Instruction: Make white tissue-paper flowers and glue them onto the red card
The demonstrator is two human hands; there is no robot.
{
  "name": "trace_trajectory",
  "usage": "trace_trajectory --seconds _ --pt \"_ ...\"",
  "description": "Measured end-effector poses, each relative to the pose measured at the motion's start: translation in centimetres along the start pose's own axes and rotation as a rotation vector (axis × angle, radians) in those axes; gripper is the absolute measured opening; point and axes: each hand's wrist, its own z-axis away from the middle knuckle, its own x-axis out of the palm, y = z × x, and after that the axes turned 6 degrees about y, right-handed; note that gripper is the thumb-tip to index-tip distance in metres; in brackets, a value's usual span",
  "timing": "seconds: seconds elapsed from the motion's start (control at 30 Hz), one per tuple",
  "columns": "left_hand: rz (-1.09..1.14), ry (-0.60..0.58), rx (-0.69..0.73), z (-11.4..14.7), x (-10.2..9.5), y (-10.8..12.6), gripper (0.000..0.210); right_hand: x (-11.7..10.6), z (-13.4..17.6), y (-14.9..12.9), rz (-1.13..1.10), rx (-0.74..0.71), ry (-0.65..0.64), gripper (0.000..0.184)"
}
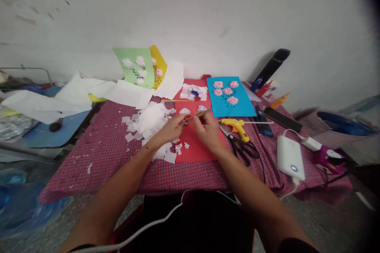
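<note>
Over a red sheet of card (198,146), my right hand (208,129) is closed around a thin brown stick (204,112) that slants down to the left. My left hand (171,128) pinches at the stick's lower end; whatever small thing sits in those fingertips is too small to make out. Just beyond the hands, two speckled white paper puffs (185,110) show on the red card. A heap of cut white tissue squares (152,120) lies beside my left hand, and a few scraps (178,148) rest on the card below it.
Right of my hands lie a yellow glue gun (237,123), black scissors (244,148) and a white power bank (290,158). Behind are a blue flower card (218,106), a paint-stained tissue (185,93) and a green flower card (127,67). White paper sheets (127,94) stretch left.
</note>
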Motion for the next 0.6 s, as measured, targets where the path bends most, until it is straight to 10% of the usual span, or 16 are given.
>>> trace_trajectory --seconds 0.6 --pt "-0.18 -0.009 0.079 0.5 1.0 -0.9 0.047 1.3 1.0 -0.4 0.246 -0.187 -0.106 0.015"
